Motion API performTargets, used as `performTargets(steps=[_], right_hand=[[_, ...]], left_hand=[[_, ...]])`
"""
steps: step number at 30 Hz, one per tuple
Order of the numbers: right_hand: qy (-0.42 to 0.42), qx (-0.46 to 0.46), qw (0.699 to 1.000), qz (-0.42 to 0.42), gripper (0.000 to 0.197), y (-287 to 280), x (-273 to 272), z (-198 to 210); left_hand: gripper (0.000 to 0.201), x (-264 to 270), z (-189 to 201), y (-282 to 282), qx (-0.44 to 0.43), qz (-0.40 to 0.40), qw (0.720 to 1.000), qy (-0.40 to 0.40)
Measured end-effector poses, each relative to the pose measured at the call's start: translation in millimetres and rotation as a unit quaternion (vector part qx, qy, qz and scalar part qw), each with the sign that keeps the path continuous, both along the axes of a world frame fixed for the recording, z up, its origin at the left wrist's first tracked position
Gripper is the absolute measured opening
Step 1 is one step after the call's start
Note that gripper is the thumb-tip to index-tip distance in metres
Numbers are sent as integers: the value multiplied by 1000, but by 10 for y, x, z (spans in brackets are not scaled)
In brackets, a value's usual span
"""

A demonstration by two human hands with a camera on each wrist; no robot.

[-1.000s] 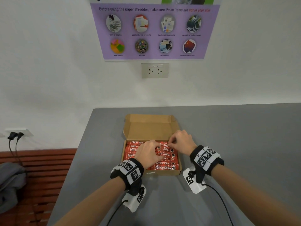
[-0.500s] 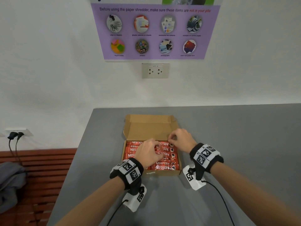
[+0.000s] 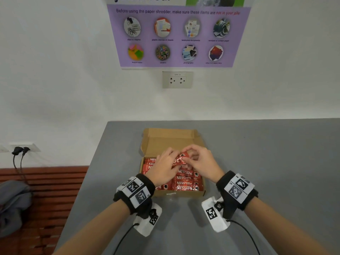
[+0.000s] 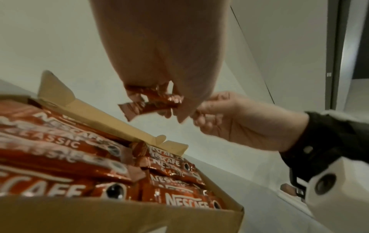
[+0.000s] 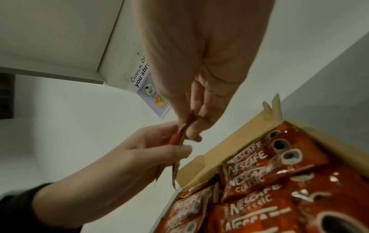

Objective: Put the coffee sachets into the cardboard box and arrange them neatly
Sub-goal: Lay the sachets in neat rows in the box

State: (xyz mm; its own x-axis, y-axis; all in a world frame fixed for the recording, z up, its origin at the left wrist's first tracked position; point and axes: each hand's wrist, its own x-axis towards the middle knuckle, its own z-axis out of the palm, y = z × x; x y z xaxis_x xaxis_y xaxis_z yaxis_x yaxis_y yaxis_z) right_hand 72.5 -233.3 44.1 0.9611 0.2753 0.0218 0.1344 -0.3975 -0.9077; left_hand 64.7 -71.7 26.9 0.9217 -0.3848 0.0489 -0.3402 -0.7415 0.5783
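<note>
An open cardboard box (image 3: pixel 184 195) sits on the grey table, filled with rows of red Nescafe sachets (image 3: pixel 185 178). Above its far end both hands hold a pair of red sachets (image 3: pixel 179 160) lifted clear of the rows. My left hand (image 3: pixel 165 165) grips their left part; my right hand (image 3: pixel 199 161) pinches their right end. The left wrist view shows the held sachets (image 4: pixel 149 102) above the packed sachets (image 4: pixel 60 157) and the box (image 4: pixel 119 217). In the right wrist view the held sachets (image 5: pixel 177 141) are seen edge-on between both hands, over the box (image 5: pixel 209 165).
The grey table (image 3: pixel 266 162) stretches to the right and toward me. The box's lid (image 3: pixel 171 142) stands open toward the white wall. A wall socket (image 3: pixel 177 80) and a purple poster (image 3: pixel 176 35) hang above. A wooden bench (image 3: pixel 42 190) lies left of the table.
Both hands were down on the rows of sachets in the box. They have since risen toward the far end, lifting a pair of sachets out between them.
</note>
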Motion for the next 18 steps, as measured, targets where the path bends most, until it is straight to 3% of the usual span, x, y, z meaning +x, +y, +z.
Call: performTargets(steps=[2,4,8,11,14,18], right_hand=[[13,10,1000,-7,18,-58,-16,-21],[25,27,999,-8,19,-123,-30,-52],[31,49,998,-10,25,-175,-79,-96],[33,31,998,-41,26,-183,-94,-118],[26,-49,998,-39,15,-215,-108,-129],[34,-80,994,-62,9,-287,-133,-160]], left_hand=[[42,-29,21,81,-74,11,996,41],[30,-50,44,152,-145,13,985,94],[26,-68,61,199,-213,25,967,139],[28,-66,83,195,-177,27,974,137],[30,-36,64,180,-76,86,992,57],[26,-29,26,160,-93,161,982,45]])
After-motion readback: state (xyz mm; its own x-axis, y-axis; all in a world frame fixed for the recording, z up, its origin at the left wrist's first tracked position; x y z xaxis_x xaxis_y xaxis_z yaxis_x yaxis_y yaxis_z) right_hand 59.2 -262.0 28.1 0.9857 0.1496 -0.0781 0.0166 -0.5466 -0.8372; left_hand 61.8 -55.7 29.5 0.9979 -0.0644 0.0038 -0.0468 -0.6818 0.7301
